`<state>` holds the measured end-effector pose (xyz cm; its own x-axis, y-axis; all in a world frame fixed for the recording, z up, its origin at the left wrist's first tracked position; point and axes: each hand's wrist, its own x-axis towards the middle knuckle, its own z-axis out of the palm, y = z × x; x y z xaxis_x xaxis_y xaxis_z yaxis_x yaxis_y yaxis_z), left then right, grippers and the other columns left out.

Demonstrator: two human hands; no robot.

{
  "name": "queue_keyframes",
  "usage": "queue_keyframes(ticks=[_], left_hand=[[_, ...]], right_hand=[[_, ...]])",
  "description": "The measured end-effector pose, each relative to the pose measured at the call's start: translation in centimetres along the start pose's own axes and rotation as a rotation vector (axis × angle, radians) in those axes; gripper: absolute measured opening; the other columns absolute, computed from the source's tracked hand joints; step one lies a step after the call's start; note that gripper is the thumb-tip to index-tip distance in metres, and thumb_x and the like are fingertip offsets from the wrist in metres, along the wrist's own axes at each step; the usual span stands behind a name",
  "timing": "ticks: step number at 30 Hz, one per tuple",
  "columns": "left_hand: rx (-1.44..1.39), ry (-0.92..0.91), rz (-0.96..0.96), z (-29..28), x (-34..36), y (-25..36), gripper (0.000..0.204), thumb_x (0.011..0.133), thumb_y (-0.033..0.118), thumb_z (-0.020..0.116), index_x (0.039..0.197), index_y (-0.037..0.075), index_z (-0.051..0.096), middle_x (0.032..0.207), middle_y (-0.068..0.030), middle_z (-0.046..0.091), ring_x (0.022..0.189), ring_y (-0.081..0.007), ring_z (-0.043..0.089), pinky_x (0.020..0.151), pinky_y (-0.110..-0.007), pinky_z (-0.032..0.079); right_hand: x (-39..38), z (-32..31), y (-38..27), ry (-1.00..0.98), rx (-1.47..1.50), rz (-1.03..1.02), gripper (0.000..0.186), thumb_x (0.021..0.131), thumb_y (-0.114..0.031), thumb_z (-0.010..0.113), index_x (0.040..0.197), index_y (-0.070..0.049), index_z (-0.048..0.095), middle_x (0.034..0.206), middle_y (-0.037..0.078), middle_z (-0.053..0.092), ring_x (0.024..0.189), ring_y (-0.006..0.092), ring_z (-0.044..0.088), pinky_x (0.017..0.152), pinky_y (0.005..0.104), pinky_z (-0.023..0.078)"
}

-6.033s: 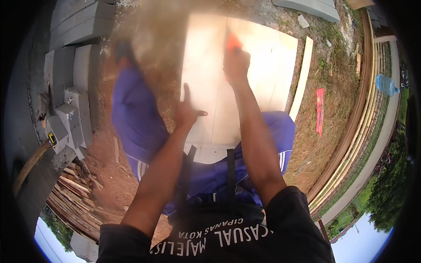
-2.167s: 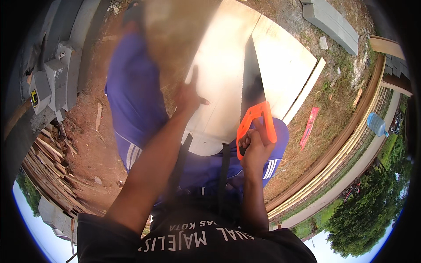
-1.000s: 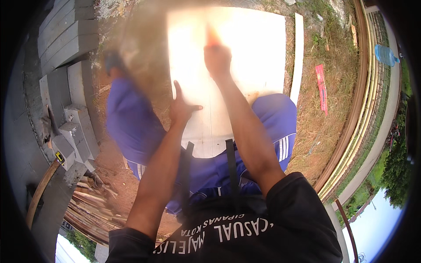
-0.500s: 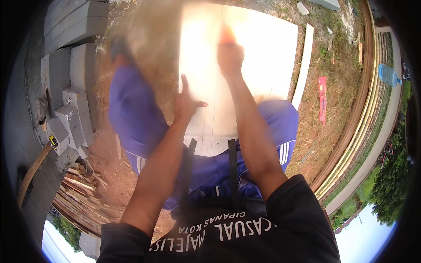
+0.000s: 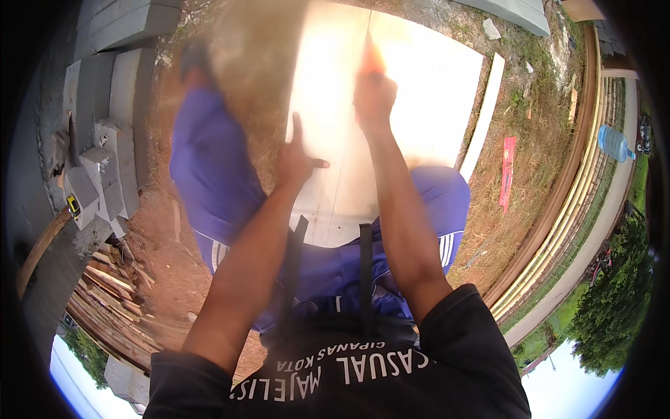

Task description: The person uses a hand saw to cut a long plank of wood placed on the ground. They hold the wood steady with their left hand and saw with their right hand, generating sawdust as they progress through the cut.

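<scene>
A pale, wide board [image 5: 419, 105] lies in front of me, bright with glare, and a thin dark line runs lengthwise along it. My left hand [image 5: 299, 160] rests on its left part, thumb and forefinger spread, holding nothing. Farther out, over the line, my right hand [image 5: 375, 96] is closed round an orange tapered tool [image 5: 372, 61] that points away from me. Glare and blur hide the tool's far part, so its exact kind does not show. My right knee [image 5: 441, 192] is at the board's right edge; my left leg [image 5: 209, 146] stretches along its left side.
A narrow pale strip [image 5: 485, 112] lies right of the board, then a red wrapper [image 5: 508, 174] on dry grass. At left stand grey blocks [image 5: 105, 174], a yellow tape measure [image 5: 72, 205] and stacked timber [image 5: 105, 293]. A blue water jug [image 5: 614, 143] is at far right.
The view has shifted slightly. My right hand and the orange tool are a little nearer to me along the line; my left hand stays in place on the board.
</scene>
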<state>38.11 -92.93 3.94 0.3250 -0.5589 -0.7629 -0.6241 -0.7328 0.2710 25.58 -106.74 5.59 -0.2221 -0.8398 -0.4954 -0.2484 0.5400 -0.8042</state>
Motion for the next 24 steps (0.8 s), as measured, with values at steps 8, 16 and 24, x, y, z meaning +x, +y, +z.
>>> queue_keyframes(ticks=[8, 16, 24], left_hand=[[0.093, 0.054, -0.052, -0.9, 0.0, -1.0, 0.148, 0.061, 0.030, 0.101, 0.168, 0.038, -0.002, 0.126, -0.0316, 0.059, 0.120, -0.0444, 0.061, 0.099, -0.050, 0.052], [0.028, -0.016, -0.065, -0.7, -0.1, -0.3, 0.147, 0.062, 0.031, 0.101, 0.168, 0.039, -0.001, 0.124, -0.0294, 0.061, 0.118, -0.0419, 0.063, 0.099, -0.050, 0.051], [0.033, 0.004, -0.038, -1.0, 0.0, -1.0, 0.152, 0.060, 0.035, 0.102, 0.167, 0.040, -0.006, 0.129, -0.0353, 0.056, 0.120, -0.0472, 0.062, 0.100, -0.051, 0.052]], right_hand=[[-23.2, -9.5, -0.2, -0.054, 0.117, 0.128, 0.008, 0.092, 0.008, 0.060, 0.096, 0.007, 0.067, 0.068, -0.005, 0.053, 0.063, 0.0021, 0.049, 0.060, 0.0239, 0.040], [-1.5, 1.8, -3.7, 0.021, -0.145, -0.080, 0.029, 0.086, -0.009, 0.062, 0.063, 0.002, 0.047, 0.055, 0.011, 0.054, 0.050, 0.0194, 0.047, 0.054, 0.0433, 0.041], [-21.7, -8.6, 0.4, -0.058, 0.088, 0.070, 0.022, 0.088, 0.005, 0.059, 0.110, 0.005, 0.064, 0.064, -0.002, 0.055, 0.058, 0.0057, 0.052, 0.054, 0.0280, 0.043]])
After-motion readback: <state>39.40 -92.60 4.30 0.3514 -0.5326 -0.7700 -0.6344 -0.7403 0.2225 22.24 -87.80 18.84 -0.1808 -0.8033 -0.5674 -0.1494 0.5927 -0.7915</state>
